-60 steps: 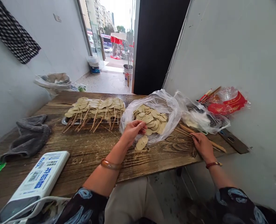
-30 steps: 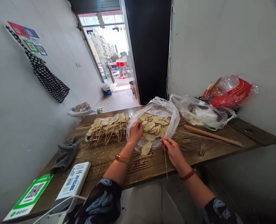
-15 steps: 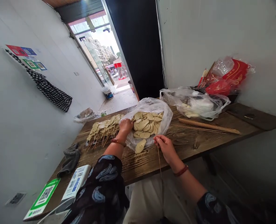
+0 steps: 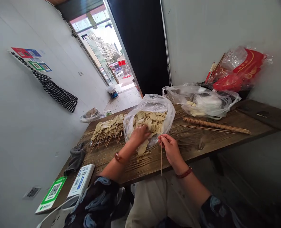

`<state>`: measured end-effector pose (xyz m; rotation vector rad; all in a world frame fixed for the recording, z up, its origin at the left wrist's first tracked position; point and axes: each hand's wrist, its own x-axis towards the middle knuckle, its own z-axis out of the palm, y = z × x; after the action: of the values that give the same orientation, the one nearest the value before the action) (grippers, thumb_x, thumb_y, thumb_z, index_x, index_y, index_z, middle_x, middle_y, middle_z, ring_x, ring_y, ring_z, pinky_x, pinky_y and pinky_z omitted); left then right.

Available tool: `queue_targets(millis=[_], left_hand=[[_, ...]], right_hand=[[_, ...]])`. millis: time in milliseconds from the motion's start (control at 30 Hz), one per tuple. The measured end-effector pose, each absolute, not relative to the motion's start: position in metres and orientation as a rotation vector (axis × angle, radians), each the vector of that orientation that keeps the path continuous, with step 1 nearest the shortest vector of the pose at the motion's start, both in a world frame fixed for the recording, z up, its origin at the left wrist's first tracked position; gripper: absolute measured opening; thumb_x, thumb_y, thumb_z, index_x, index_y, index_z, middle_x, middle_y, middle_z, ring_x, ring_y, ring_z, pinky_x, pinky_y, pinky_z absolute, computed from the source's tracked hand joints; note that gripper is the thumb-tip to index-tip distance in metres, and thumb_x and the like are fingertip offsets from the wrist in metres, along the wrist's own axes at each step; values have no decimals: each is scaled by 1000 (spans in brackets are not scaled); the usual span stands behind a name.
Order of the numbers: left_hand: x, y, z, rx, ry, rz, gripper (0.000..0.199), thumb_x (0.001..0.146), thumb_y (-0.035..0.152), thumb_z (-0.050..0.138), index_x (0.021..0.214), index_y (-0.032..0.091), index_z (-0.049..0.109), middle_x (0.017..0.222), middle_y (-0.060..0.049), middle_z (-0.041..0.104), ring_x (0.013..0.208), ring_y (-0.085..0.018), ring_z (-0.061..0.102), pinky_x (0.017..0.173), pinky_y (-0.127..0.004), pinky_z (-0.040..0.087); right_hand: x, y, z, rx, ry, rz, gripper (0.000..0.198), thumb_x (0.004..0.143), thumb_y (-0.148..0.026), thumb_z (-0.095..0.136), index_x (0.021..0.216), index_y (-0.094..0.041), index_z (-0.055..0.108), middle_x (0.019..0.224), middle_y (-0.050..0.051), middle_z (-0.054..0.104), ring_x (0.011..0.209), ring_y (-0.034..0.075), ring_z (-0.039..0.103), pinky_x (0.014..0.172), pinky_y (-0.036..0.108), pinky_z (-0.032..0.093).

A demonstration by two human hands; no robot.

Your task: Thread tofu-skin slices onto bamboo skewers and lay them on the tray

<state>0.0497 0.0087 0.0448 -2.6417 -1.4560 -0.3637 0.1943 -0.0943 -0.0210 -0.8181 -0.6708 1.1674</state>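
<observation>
My left hand (image 4: 139,135) reaches over the near left side of a clear plastic bag (image 4: 170,109). Its fingers stretch out onto a heap of flat, pale round slices (image 4: 152,117), and I see nothing gripped in them. My right hand (image 4: 169,145) is closed in a pinch around a thin bamboo skewer (image 4: 161,160), which stands nearly upright at the bag's near right side. One loose slice (image 4: 143,147) rests at the bag's front edge. Left of the bag lies a pile of slices threaded on skewers (image 4: 109,126).
Bare skewers (image 4: 216,125) lie to the right on the wooden table (image 4: 188,142). Behind them sit another plastic bag (image 4: 209,104) and red packaging (image 4: 247,68). A grey cloth (image 4: 75,158), a white box (image 4: 82,180) and a green QR-code sign (image 4: 52,193) occupy the left end.
My left hand has moved right, from the skewered pile and the bag's left edge onto the loose slices. The skewer in my right hand has risen, its upper end now above my fingers.
</observation>
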Motion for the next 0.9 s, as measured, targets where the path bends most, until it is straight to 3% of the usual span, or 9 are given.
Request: queue_targets(millis=[233,500,633,767,900], left_hand=[[35,3,31,-2740,-1698,-730,17,81,26,54,93,19,63,88,-4,65,80,-15,59,72,-27,46],[44,-5,17,-2613,-1708,-867,13,73,19,59,86,19,57,86,-3,59,79,-15,55,73,-28,44],[45,-5,10,-2540,-1779,-988,16,72,23,61,86,18,53,81,-2,57,76,-15,53,69,-27,43],[50,-3,7,-2569,-1730,-986,6,75,21,57,79,18,54,82,-2,55,75,-14,52,70,-27,43],[52,-3,4,-2663,-1644,-959,12,75,18,56,87,18,57,87,-3,55,75,-14,53,72,-27,43]], right_hand=[[195,-95,-22,-850,-658,1167,23,74,-42,62,77,-19,66,71,1,62,64,13,51,57,23,39],[196,-98,-19,-828,-635,1179,21,73,-40,64,78,-19,66,73,0,62,66,13,52,59,24,41],[195,-97,-21,-849,-629,1157,23,72,-41,64,78,-19,66,73,1,62,67,14,53,60,24,42],[194,-94,-24,-868,-624,1143,23,71,-42,66,77,-19,66,72,1,62,67,14,54,58,23,42],[193,-93,-25,-876,-624,1128,22,71,-41,67,77,-19,66,74,1,63,67,14,54,58,23,42]])
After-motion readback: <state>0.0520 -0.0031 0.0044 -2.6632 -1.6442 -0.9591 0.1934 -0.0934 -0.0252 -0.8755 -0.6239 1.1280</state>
